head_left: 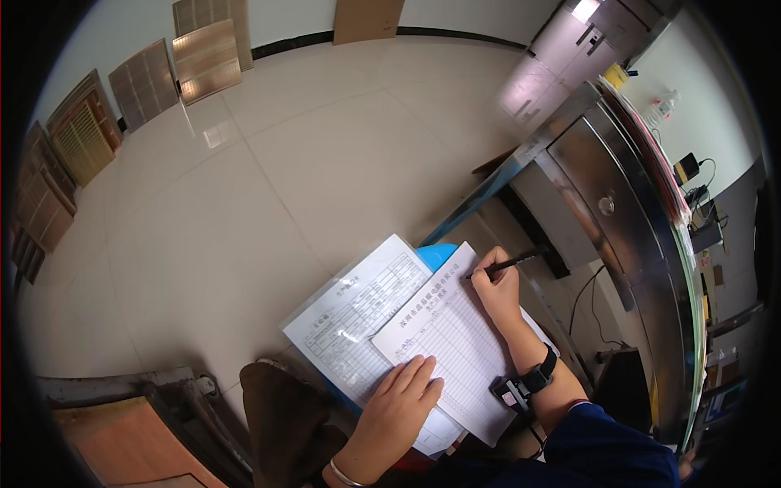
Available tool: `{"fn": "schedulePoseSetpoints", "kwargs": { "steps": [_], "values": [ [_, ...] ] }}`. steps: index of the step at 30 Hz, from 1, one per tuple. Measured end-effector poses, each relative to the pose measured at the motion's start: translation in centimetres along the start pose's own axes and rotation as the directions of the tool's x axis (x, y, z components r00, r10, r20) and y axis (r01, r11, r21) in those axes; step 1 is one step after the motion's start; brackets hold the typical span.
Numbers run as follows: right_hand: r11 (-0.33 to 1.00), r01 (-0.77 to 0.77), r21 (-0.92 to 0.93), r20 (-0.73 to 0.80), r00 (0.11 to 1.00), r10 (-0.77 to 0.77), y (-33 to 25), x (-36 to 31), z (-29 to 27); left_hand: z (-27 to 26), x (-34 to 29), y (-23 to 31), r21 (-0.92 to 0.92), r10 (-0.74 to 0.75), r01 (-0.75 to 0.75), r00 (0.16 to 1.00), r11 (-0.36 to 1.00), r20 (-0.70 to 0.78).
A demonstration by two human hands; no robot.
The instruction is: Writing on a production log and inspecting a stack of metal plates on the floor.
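Note:
A black pen [521, 259] is pinched in my right hand [498, 285], its tip at the upper part of a white printed form [455, 350] ruled into a table. My left hand [404, 400] lies flat on the lower left of that form, fingers stretched out. Beneath and to the left is a second form in a clear plastic sleeve [350, 305], filled with a printed table. Part of a blue board or folder [438, 255] shows behind the sheets. A black strap with a small boxy device [517, 390] sits on my right wrist, and a bracelet is on my left.
On the right stands a desk with a metal drawer [598, 175], papers stacked along its edge. Patterned panels [207, 61] lean against the far-left wall. Lower left is a brown chair-like seat [138, 439]. Cables [598, 305] hang under the desk.

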State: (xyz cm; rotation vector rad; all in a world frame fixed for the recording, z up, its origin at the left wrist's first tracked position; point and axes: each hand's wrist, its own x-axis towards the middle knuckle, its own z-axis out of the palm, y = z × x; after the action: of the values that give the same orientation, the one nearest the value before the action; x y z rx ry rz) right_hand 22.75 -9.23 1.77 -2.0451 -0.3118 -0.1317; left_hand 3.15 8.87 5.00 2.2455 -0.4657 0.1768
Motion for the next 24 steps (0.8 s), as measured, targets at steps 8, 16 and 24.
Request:
{"fn": "schedulePoseSetpoints", "kwargs": {
  "steps": [8, 16, 24],
  "values": [
    [0.999, 0.016, -0.037, -0.01, 1.0, -0.017, 0.1, 0.2, 0.1, 0.2, 0.0, -0.1, 0.017, 0.006, -0.005, 1.0, 1.0, -0.018],
    [0.999, 0.035, -0.011, 0.017, 0.999, -0.035, 0.2, 0.0, -0.3, 1.5, -0.6, -0.6, -0.001, 0.006, -0.006, 1.0, 1.0, -0.013],
    [0.822, -0.435, 0.368, 0.499, 0.838, 0.22, -4.8, -6.0, -0.1, 1.9, -0.8, -0.4, 0.086, 0.035, -0.032, 0.999, 0.996, -0.033]
  ]
}}
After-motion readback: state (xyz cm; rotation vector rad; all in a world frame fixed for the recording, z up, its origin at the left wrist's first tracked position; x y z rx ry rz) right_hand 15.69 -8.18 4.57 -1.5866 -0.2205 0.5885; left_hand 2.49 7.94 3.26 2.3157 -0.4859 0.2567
